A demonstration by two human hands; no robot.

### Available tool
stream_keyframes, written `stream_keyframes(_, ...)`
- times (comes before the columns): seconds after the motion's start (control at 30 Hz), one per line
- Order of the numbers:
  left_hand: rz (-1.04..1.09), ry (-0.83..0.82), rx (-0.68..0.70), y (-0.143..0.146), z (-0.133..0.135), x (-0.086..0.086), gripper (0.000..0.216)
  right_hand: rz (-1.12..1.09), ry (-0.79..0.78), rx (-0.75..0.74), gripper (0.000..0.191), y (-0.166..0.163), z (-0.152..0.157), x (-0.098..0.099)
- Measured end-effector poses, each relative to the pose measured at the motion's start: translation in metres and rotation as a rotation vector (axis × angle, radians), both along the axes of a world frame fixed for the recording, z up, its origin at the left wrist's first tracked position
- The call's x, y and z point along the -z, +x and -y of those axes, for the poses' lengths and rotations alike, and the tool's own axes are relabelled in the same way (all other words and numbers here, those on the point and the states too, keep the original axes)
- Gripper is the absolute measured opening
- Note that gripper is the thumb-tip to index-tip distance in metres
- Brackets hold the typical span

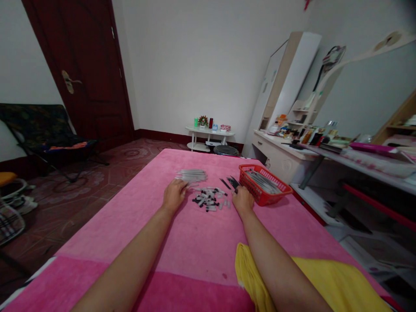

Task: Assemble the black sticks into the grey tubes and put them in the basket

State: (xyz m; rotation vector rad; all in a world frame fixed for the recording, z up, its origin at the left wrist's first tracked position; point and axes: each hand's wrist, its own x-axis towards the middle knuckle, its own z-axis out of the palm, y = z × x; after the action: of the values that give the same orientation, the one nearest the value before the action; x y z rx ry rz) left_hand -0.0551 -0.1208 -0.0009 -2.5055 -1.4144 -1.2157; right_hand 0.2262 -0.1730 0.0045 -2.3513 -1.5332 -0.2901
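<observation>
A pink cloth (195,234) covers the surface in front of me. My left hand (174,194) rests on it, fingers curled at the near end of a bundle of clear tubes (191,175). My right hand (242,199) lies beside a few black sticks (231,182), and I cannot tell whether it grips any. Between the hands lies a heap of several small black and white caps (209,198). A red basket (264,185) with more grey pieces stands just right of my right hand.
A yellow cloth (338,286) lies at the near right. To the right stand a cluttered dresser (279,147) and a desk (367,162). A small white table (209,132) is by the far wall, with a dark folding chair (45,134) and a door (84,73) to the left.
</observation>
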Motion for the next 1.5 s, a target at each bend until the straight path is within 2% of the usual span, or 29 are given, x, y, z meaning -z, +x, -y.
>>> stream_keyframes(0.27,0.000,-0.018,0.021,0.000,-0.001,0.001,0.026,-0.078,0.046,-0.009,0.021,0.007,0.001,0.004)
stream_keyframes(0.4,0.010,-0.022,0.024,0.000,-0.001,0.000,0.026,-0.187,0.198,-0.035,0.021,0.014,0.001,0.006)
stream_keyframes(0.47,-0.007,-0.023,0.013,-0.001,0.001,-0.002,0.026,-0.277,0.334,-0.137,0.022,0.016,0.000,0.005)
stream_keyframes(0.6,-0.048,-0.020,-0.023,-0.002,0.003,-0.004,0.025,-0.445,0.536,-0.485,0.022,0.011,-0.003,0.000)
stream_keyframes(0.67,-0.062,-0.017,-0.032,-0.002,0.004,-0.005,0.026,-0.469,0.541,-0.600,0.020,0.006,-0.003,-0.003)
stream_keyframes(0.73,-0.077,-0.012,-0.031,-0.002,0.004,-0.005,0.026,-0.471,0.510,-0.641,0.019,0.002,-0.003,-0.004)
stream_keyframes(0.87,-0.088,0.013,0.003,-0.002,0.003,-0.004,0.025,-0.468,0.476,-0.640,0.018,-0.001,-0.003,-0.003)
stream_keyframes(1.27,-0.121,0.045,0.023,-0.002,0.003,-0.004,0.025,-0.485,0.505,-0.719,0.016,0.000,-0.006,0.001)
stream_keyframes(1.5,-0.226,0.049,0.004,-0.001,0.004,-0.005,0.020,-0.380,0.537,-0.737,0.016,0.000,-0.002,-0.005)
